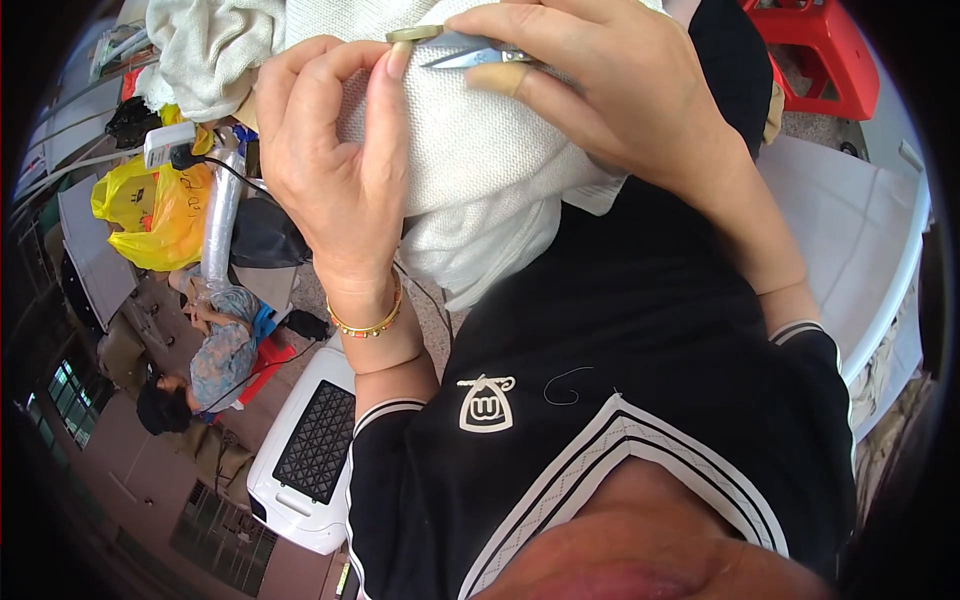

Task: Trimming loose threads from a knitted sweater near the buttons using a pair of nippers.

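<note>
A cream knitted garment [480,150] lies bunched over my lap. At its upper part my left hand [335,150] pinches a round olive-coloured button [414,33] between thumb and fingers, with the button seen nearly edge-on. My right hand [630,95] is closed around small thread snips [465,59], whose pointed blades face left, just beside the button and my left thumb. The blades look slightly apart. Whether any thread lies between them is too small to tell. A tan covering wraps one fingertip of my right hand.
Left of me are a yellow plastic bag [165,215], a clear-wrapped roll [221,220], a white plug-like box [168,145] with a black cable, and a white appliance with a black grille [315,440]. Another person [220,350] sits farther left. A red stool [825,60] and white table [840,215] stand right.
</note>
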`<state>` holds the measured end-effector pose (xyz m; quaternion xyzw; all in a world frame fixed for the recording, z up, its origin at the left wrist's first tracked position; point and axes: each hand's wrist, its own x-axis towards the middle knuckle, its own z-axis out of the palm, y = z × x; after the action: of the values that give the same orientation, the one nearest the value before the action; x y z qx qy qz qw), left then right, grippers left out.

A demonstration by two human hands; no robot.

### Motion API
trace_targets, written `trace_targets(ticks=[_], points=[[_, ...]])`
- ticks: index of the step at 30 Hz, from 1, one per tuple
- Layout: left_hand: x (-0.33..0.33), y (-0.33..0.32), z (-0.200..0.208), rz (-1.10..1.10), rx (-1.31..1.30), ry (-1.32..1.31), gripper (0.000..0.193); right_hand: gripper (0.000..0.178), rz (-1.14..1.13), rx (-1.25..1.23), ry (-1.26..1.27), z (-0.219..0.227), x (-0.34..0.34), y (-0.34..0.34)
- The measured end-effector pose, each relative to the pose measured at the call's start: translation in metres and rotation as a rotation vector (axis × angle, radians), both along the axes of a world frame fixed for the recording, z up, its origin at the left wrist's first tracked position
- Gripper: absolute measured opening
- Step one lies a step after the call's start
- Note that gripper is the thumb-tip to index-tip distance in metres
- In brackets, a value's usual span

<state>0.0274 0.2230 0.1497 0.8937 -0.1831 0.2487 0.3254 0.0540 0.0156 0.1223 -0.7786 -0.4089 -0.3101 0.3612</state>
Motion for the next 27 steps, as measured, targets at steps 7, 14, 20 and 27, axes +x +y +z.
trace_targets(ticks=[7,14,20,27], points=[[-0.003,0.000,0.001,-0.014,0.025,0.006,0.008,0.028,-0.084,-0.007,0.038,0.005,-0.003,0.004],[-0.006,0.000,0.000,0.023,0.023,-0.019,0.008,0.026,-0.068,-0.070,0.485,0.035,-0.014,0.005],[-0.006,0.001,-0.004,0.004,0.015,-0.037,0.010,0.024,-0.086,-0.046,0.416,0.033,-0.013,0.007],[-0.007,0.001,-0.005,-0.011,0.040,-0.061,0.012,0.020,-0.097,-0.037,0.386,0.032,-0.012,0.011]])
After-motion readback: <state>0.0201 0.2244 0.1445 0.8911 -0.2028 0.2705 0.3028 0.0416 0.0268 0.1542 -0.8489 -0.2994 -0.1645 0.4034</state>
